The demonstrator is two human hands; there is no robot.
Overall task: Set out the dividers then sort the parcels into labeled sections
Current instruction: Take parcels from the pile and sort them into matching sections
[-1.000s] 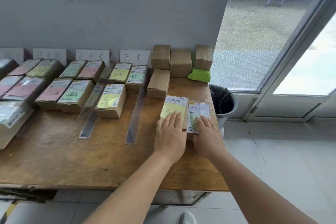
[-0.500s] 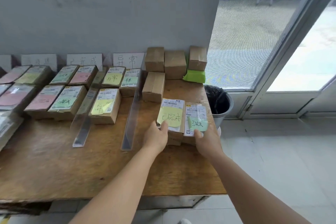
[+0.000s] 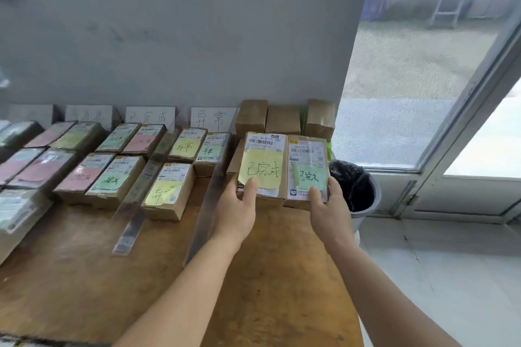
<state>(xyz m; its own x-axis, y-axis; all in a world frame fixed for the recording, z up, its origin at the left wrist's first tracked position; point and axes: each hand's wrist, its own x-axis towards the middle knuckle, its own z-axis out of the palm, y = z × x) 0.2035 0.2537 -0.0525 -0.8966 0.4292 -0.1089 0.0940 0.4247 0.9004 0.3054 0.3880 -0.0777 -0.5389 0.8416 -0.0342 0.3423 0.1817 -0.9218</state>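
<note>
Head view, right of centre: left hand closed in a grip on the brown cardboard parcel with yellow note, right hand likewise on the adjoining brown parcel with green note, both raised above the wooden table, right of the clear plastic divider strip.

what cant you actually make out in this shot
- Two leftmost wall signs: head view, writing too faint to read.
- Printed shipping labels on the two held parcels: too small.
- Parcels at the left edge: cut off, blurred.
- Bin contents: hidden by the black liner.
</note>
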